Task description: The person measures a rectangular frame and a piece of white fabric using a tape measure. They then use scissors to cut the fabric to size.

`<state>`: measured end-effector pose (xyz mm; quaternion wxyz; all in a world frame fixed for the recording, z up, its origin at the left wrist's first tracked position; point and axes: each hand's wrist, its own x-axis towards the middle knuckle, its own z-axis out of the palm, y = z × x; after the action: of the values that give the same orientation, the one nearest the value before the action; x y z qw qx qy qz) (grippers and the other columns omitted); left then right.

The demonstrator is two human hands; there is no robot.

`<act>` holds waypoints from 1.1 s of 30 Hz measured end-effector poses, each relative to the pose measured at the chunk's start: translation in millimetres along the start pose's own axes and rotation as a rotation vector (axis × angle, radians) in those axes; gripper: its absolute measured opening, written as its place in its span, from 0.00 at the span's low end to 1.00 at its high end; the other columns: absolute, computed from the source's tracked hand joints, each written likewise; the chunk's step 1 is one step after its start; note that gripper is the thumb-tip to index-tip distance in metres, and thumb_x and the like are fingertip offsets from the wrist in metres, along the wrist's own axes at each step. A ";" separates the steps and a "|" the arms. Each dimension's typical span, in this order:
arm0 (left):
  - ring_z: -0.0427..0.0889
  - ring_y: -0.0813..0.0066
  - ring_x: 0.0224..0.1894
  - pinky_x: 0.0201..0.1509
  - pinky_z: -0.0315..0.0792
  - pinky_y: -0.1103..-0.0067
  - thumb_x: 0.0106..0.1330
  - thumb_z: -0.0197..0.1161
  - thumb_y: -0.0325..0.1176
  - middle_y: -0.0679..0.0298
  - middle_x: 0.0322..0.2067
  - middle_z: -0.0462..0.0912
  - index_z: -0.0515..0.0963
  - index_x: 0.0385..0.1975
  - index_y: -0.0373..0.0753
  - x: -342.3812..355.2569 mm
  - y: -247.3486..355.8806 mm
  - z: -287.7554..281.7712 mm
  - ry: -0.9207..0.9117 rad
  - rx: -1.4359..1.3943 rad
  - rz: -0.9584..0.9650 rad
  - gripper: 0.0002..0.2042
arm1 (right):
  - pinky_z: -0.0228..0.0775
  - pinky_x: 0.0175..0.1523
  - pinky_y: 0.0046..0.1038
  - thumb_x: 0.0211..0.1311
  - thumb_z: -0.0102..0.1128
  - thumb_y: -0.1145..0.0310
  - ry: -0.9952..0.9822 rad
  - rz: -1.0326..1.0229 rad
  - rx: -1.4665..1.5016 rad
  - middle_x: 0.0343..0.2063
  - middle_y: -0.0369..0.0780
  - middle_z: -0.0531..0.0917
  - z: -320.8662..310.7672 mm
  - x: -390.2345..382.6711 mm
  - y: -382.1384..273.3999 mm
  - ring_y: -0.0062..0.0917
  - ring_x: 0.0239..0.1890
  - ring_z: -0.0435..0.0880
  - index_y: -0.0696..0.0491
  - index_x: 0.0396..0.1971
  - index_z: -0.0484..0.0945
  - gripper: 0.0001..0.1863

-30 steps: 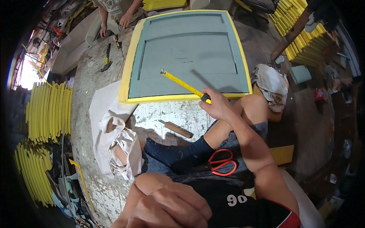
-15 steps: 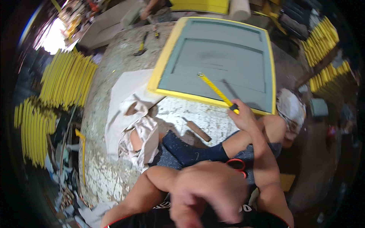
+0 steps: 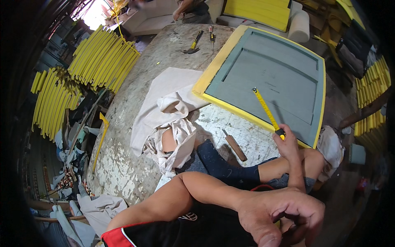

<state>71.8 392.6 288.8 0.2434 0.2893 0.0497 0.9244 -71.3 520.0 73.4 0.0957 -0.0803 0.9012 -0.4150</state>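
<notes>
The right hand (image 3: pixel 287 143) has its grip closed round the tape (image 3: pixel 267 111), jutting over the panel (image 3: pixel 271 72); the left hand (image 3: pixel 265 209) curls, whether around anything I cannot tell. A slack hold might let the tape snap back.

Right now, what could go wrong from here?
The tape juts from the right grip over the panel with its end unsupported, so it might bend or droop. The wooden-handled tool lies close to the leg, which could knock it by shifting. The left grip, near the camera, blocks part of the view, so something behind it might be missed.
</notes>
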 end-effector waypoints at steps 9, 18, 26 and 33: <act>0.79 0.72 0.33 0.39 0.73 0.74 0.71 0.57 0.43 0.58 0.36 0.79 0.74 0.47 0.26 -12.8 36.7 -18.1 -0.035 0.483 0.106 0.21 | 0.73 0.48 0.35 0.58 0.64 0.62 0.005 -0.022 -0.024 0.38 0.48 0.83 2.9 1.7 5.3 0.40 0.42 0.83 0.56 0.52 0.74 0.23; 0.85 0.45 0.40 0.75 0.37 0.48 0.68 0.56 0.48 0.40 0.33 0.83 0.83 0.43 0.35 17.8 -19.8 46.2 0.272 0.266 1.128 0.21 | 0.71 0.51 0.39 0.57 0.64 0.60 0.005 -0.032 -0.024 0.41 0.54 0.82 1.5 2.3 3.0 0.47 0.45 0.81 0.56 0.52 0.74 0.25; 0.85 0.44 0.44 0.66 0.63 0.52 0.67 0.55 0.56 0.37 0.39 0.83 0.82 0.45 0.37 -31.2 -10.5 19.9 0.207 0.582 0.844 0.26 | 0.72 0.50 0.39 0.57 0.64 0.60 0.001 -0.007 -0.023 0.39 0.53 0.83 3.7 0.3 0.3 0.46 0.44 0.82 0.56 0.51 0.74 0.24; 0.84 0.43 0.44 0.57 0.72 0.55 0.61 0.57 0.65 0.38 0.42 0.82 0.77 0.52 0.31 -36.1 11.1 -2.1 -0.141 0.633 0.611 0.37 | 0.72 0.49 0.38 0.57 0.63 0.60 -0.008 -0.030 -0.048 0.38 0.52 0.83 6.7 0.7 7.8 0.46 0.43 0.82 0.55 0.51 0.74 0.24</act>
<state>91.8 365.6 271.2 -0.1386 0.4134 0.2259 0.8711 -70.9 519.9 63.1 0.0911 -0.0975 0.9092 -0.3943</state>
